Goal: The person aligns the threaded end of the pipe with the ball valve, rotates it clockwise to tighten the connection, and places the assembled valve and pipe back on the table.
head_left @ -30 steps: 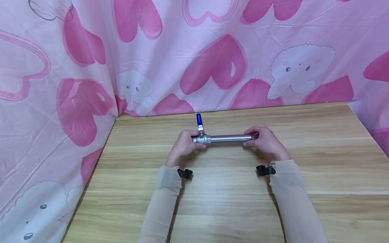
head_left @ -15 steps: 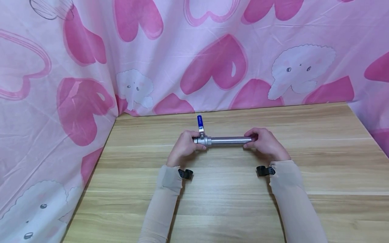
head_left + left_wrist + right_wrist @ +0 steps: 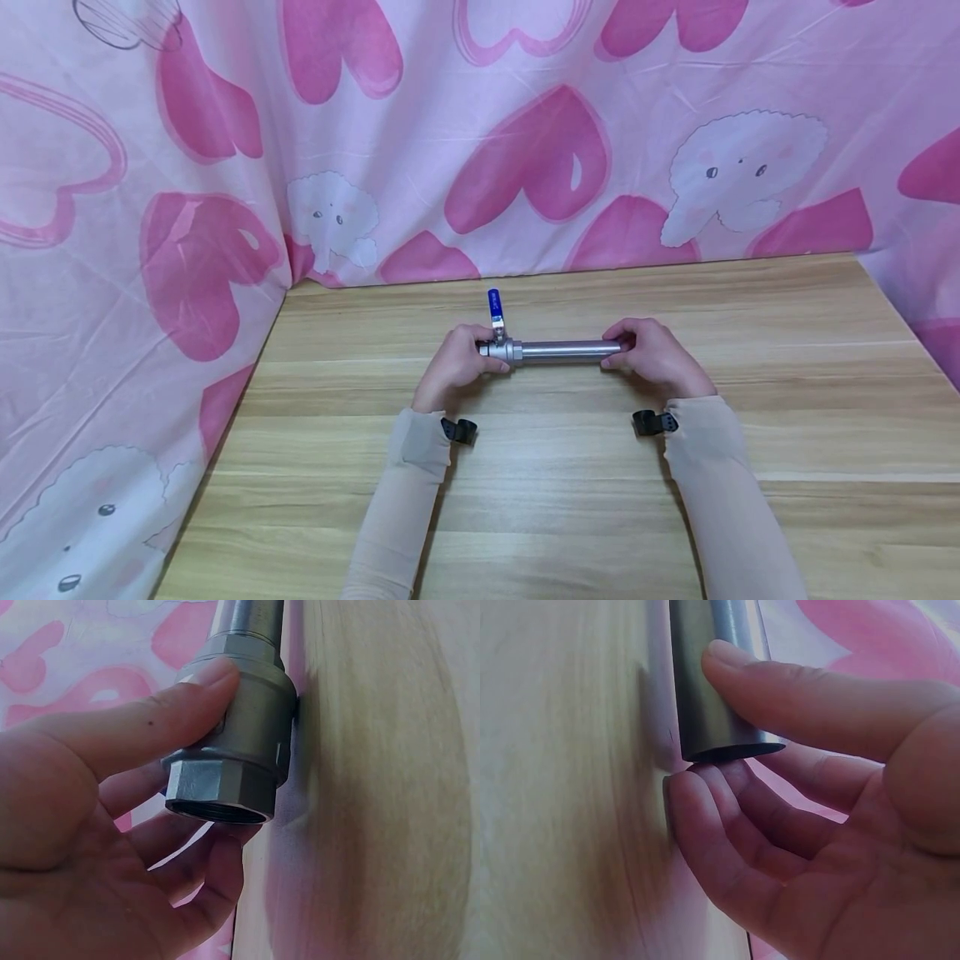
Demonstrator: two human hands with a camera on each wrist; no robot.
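A metal ball valve (image 3: 500, 351) with a blue lever handle (image 3: 495, 305) is joined to a straight steel pipe (image 3: 564, 351). Valve and pipe lie level, left to right, low over the table; whether they touch it I cannot tell. My left hand (image 3: 453, 360) grips the valve body, its thumb laid along the near side. In the left wrist view the valve's open hexagonal end (image 3: 221, 787) faces the camera. At the other end, my right hand (image 3: 654, 357) pinches the pipe between thumb and fingers. The right wrist view shows the pipe's open end (image 3: 727, 752).
The wood-grain table (image 3: 555, 500) spreads around both hands. Behind and to the left hangs a pink curtain (image 3: 420, 150) with hearts, meeting the table's back and left edges. A small black camera (image 3: 459, 431) sits at each wrist.
Both hands have brought the valve and pipe slightly nearer to me, downward in the head view. The grips look the same.
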